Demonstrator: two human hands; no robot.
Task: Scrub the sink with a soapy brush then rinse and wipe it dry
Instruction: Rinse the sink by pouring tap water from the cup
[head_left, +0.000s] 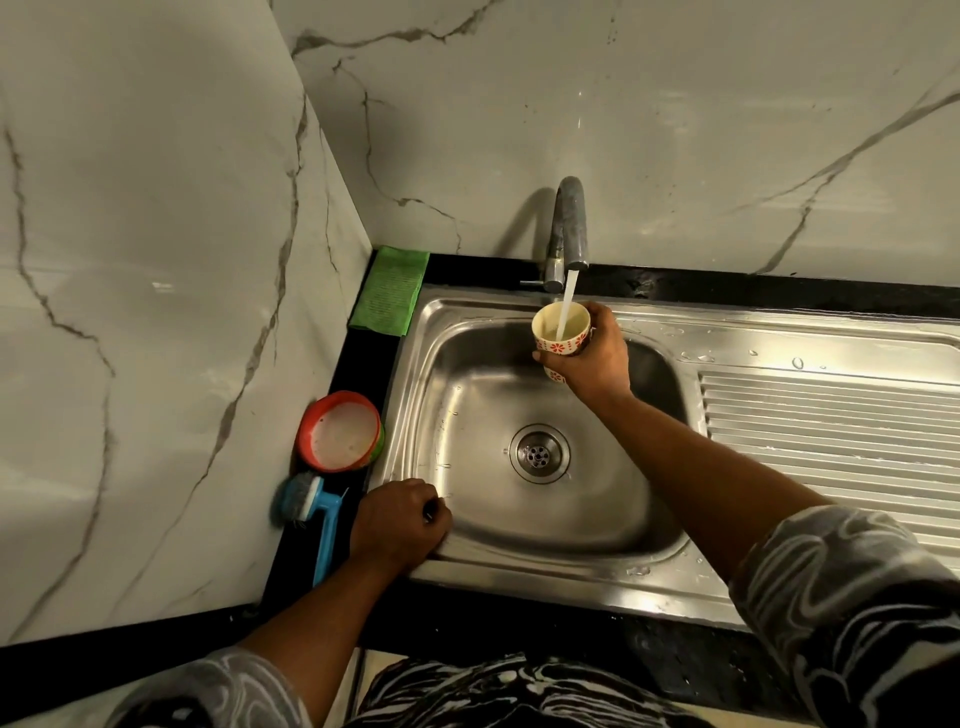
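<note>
Steel sink (467, 405): right grip (592, 358) clamps a patterned cup (557, 345) under the tap (571, 223), left grip (397, 525) curled empty on the rim.

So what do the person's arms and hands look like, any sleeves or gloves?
The left hand and right hand are bare: no gloves, rings or watch visible. The left sleeve and right sleeve end near the elbow, dark fabric with a white marbled swirl pattern; forearms are uncovered.
</note>
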